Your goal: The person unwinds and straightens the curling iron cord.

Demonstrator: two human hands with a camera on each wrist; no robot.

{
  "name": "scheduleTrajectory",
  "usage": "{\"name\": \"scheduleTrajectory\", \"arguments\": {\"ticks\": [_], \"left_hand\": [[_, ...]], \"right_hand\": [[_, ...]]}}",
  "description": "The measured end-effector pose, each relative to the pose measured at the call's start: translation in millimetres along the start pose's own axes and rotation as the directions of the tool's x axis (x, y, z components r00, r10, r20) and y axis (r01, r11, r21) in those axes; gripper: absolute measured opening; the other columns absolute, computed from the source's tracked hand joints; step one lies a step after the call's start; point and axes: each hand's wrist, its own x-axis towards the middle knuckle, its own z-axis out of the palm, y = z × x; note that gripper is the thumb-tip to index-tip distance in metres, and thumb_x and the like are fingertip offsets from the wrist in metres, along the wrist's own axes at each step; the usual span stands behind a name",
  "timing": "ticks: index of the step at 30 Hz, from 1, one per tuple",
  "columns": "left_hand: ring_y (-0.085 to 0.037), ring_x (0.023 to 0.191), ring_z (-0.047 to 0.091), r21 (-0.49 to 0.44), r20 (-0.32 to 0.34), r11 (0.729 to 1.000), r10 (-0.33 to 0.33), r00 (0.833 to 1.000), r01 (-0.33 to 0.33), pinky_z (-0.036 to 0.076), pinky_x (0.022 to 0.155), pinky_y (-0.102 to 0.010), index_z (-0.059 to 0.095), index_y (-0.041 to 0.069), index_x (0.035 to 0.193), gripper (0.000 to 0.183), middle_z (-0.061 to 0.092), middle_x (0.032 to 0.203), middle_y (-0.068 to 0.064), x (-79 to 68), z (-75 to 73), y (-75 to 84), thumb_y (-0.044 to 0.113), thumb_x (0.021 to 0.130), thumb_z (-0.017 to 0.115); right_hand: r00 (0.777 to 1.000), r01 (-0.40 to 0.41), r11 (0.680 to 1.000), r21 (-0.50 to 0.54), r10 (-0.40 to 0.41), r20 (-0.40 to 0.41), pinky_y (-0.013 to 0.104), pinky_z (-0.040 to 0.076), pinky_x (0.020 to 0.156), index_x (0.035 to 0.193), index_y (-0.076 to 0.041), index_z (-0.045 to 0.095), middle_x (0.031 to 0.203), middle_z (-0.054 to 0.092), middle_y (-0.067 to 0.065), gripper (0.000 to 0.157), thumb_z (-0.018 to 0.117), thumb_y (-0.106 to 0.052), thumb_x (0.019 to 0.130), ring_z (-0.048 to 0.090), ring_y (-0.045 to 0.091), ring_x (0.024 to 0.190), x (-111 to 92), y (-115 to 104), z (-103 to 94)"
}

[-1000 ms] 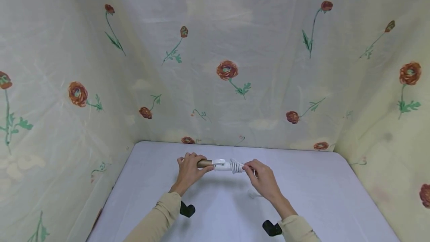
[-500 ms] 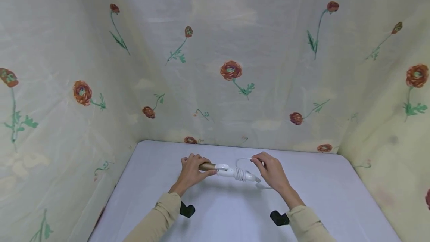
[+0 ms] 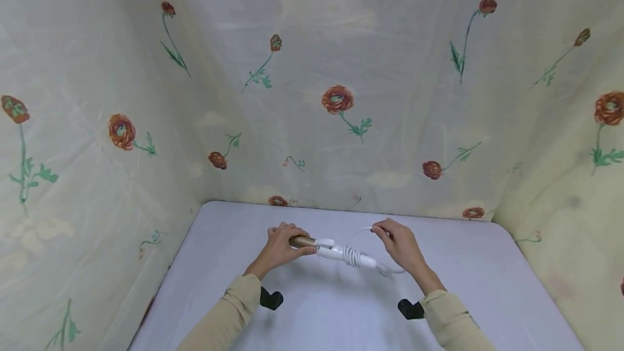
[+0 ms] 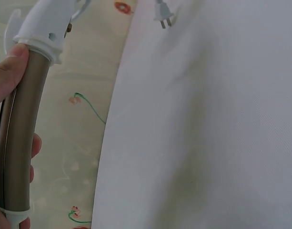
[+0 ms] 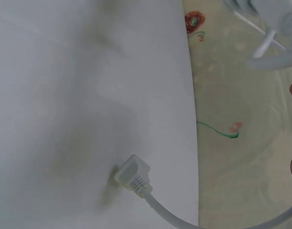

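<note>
My left hand (image 3: 281, 247) grips the bronze barrel (image 4: 26, 129) of a curling iron (image 3: 332, 252), thumb beside the white handle's collar. The iron hangs over the table, its handle end pointing right and slightly down. Several turns of white cord (image 3: 352, 257) circle the handle. Right of the iron, my right hand (image 3: 401, 247) pinches a stretch of that cord between thumb and fingertips. The two-pin plug (image 5: 133, 174) dangles on its cord, low over the cloth; its pins show in the left wrist view. Only fingertips of the right hand appear at the right wrist view's edge.
A white-covered table (image 3: 234, 221) with rounded far corners lies below both hands. Flower-printed curtains (image 3: 312, 69) rise behind it and on both sides. Dark blocks sit by the cuffs, one at the left sleeve (image 3: 224, 307) and one at the right sleeve (image 3: 453, 318).
My right hand has moved from the handle's end to the right, drawing a length of cord off with it. The iron's handle end has dipped; the left hand keeps its grip.
</note>
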Motion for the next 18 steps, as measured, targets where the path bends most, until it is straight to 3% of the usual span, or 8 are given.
{"name": "scheduleTrajectory", "arguments": {"ticks": [7, 11, 16, 18], "left_hand": [[-0.009, 0.086, 0.046, -0.109, 0.054, 0.992, -0.051, 0.997, 0.057, 0.023, 0.080, -0.037, 0.071, 0.029, 0.099, 0.037, 0.063, 0.090, 0.013, 3.1, -6.7, 2.6, 0.057, 0.074, 0.071], [-0.009, 0.087, 0.046, -0.122, 0.074, 0.988, -0.084, 0.994, 0.093, 0.024, 0.081, -0.037, 0.071, 0.028, 0.101, 0.038, 0.063, 0.091, 0.013, 3.5, -7.6, 3.1, 0.056, 0.075, 0.071], [-0.010, 0.088, 0.046, -0.134, 0.089, 0.983, -0.114, 0.990, 0.125, 0.024, 0.085, -0.040, 0.071, 0.027, 0.104, 0.040, 0.064, 0.094, 0.011, 3.1, -8.0, 4.4, 0.055, 0.076, 0.071], [-0.010, 0.088, 0.047, -0.140, 0.084, 0.981, -0.121, 0.989, 0.132, 0.025, 0.086, -0.040, 0.071, 0.026, 0.104, 0.040, 0.065, 0.095, 0.010, 3.2, -8.5, 4.8, 0.055, 0.076, 0.072]], "right_hand": [[0.997, -0.062, 0.998, -0.026, 0.063, 0.041, 0.027, 0.045, 0.061, 0.095, -0.008, 0.070, 0.082, 0.069, 0.004, 0.011, 0.063, -0.015, 0.091, 0.054, 0.010, 0.067, -0.6, 4.4, 3.6], [0.991, -0.102, 0.994, -0.037, 0.105, 0.079, 0.034, 0.050, 0.068, 0.098, -0.007, 0.070, 0.088, 0.071, 0.005, 0.013, 0.062, -0.016, 0.091, 0.064, 0.016, 0.077, -7.3, 7.6, 10.1], [0.973, -0.172, 0.985, -0.020, 0.173, 0.155, 0.035, 0.050, 0.070, 0.100, -0.008, 0.069, 0.091, 0.072, 0.005, 0.015, 0.061, -0.018, 0.092, 0.064, 0.016, 0.079, -19.0, 9.0, 18.4], [0.967, -0.183, 0.983, -0.030, 0.186, 0.173, 0.036, 0.049, 0.070, 0.101, -0.008, 0.069, 0.092, 0.072, 0.005, 0.013, 0.065, -0.011, 0.089, 0.064, 0.016, 0.079, -23.0, 8.0, 21.0]]}}
